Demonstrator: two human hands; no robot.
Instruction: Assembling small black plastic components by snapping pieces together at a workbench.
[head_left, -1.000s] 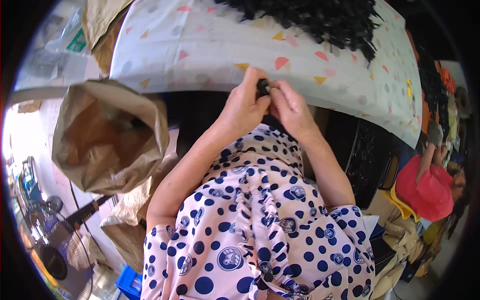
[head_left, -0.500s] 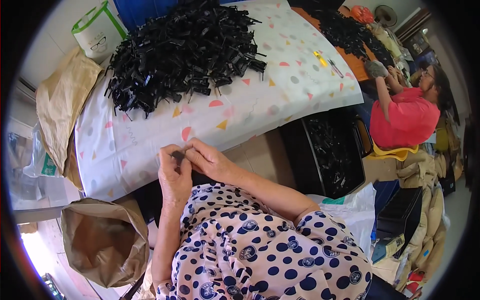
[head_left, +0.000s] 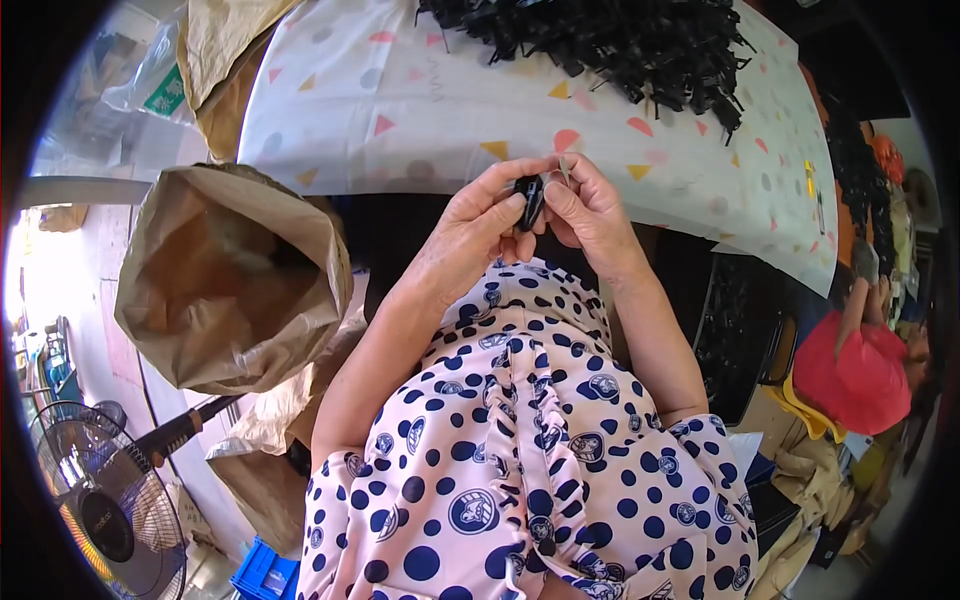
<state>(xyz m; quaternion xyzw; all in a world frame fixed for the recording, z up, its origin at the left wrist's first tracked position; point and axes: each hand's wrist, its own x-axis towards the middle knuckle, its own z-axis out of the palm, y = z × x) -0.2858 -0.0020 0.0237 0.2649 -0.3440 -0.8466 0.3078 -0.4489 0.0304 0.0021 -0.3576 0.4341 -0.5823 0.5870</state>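
My left hand (head_left: 470,220) is closed around a small glossy black plastic part (head_left: 529,198), held between thumb and fingers in front of my body. Close beside it, the fingers of my right hand (head_left: 598,215) are pinched together, with a thin greyish pointed sliver (head_left: 564,170) showing at their tips; its kind is too small to make out. Both hands are just off the near edge of the table (head_left: 350,150), covered with a patterned white sheet. On that table lies a big heap of black plastic parts (head_left: 610,45).
An open brown paper sack (head_left: 170,330) stands at my left, with a fan (head_left: 105,525) and a blue crate (head_left: 266,572) below it. At the right are a black bin (head_left: 735,320) and a person in a red top (head_left: 850,375) working at another table. A yellow object (head_left: 811,180) lies on the sheet.
My view has swung left and down, so the heap sits further right and the fan shows. The black part is more visible in my left hand; a thin sliver now shows at my right fingertips.
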